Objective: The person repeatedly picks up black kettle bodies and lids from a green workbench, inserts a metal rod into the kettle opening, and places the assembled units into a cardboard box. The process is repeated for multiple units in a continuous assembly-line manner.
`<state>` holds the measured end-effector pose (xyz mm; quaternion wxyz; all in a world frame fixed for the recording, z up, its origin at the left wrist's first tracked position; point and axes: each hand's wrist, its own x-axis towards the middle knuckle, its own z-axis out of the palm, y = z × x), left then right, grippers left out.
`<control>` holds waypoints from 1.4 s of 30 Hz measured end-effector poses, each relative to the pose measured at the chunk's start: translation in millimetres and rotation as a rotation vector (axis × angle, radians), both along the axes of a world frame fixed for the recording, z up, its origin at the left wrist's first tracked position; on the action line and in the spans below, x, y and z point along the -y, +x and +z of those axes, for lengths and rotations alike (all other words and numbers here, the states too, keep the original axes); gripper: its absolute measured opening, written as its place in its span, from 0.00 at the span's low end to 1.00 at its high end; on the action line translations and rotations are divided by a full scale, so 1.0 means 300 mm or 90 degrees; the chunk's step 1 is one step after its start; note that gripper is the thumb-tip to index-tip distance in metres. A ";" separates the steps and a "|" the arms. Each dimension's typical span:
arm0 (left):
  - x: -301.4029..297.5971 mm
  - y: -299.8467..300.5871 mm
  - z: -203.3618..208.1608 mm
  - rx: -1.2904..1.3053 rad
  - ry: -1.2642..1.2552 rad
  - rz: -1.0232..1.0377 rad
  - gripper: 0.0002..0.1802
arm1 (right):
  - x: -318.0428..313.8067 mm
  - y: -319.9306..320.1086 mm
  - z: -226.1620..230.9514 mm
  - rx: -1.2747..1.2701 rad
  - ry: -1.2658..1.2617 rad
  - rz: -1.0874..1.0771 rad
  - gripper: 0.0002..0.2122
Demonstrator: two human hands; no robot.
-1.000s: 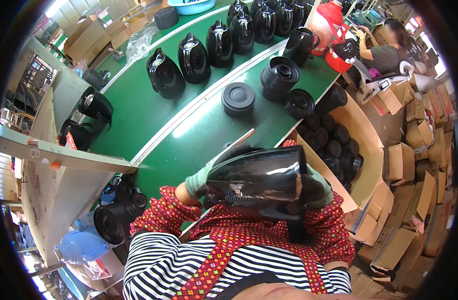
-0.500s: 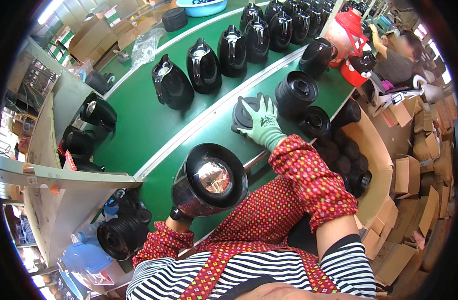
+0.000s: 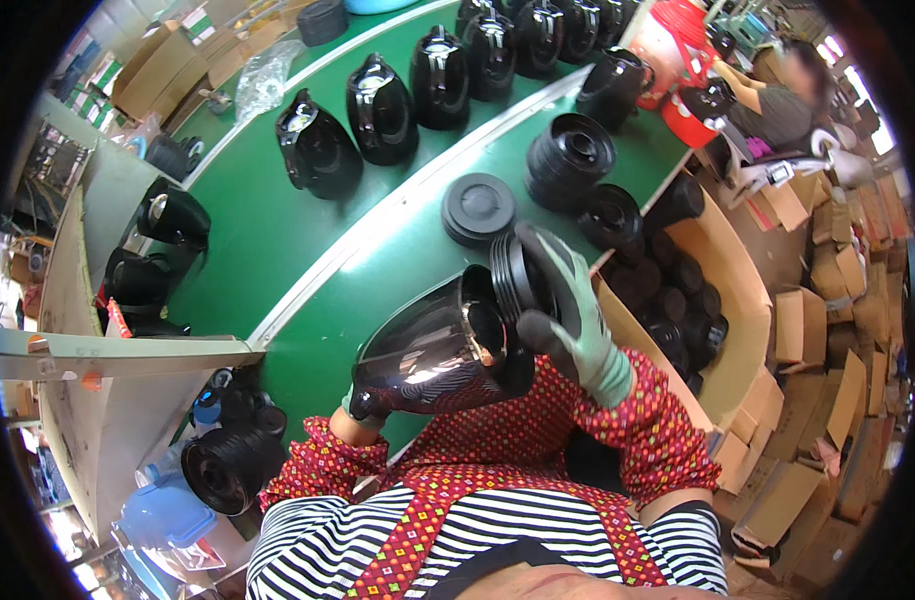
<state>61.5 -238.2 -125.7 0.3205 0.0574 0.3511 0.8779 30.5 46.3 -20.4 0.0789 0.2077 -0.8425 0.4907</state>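
green bench stretches at ten o'clock of the black jug, a carton edging three; left hand, mostly hidden, grasps the jug; half-curled right hand grips a ridged disc at two.

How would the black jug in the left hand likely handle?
The black jug probably feels stiff, as its wall looks smooth and undented. Its glossy surface could make it slippery. Its rounded body might roll if laid sideways.

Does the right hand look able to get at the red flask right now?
Probably not: the flask stands well beyond the black stack, and the right hand is busy with a black disc at the held jug.
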 end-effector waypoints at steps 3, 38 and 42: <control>-0.063 0.010 0.040 -0.090 -0.055 -0.073 0.33 | -0.049 0.159 0.040 0.025 0.017 -0.011 0.44; -0.346 0.089 0.604 -0.836 -0.383 0.139 0.42 | -0.295 0.595 0.058 0.484 -0.841 -0.012 0.40; -0.346 0.090 0.597 -0.948 -0.463 0.140 0.37 | -0.350 0.607 -0.058 0.499 -0.923 0.191 0.34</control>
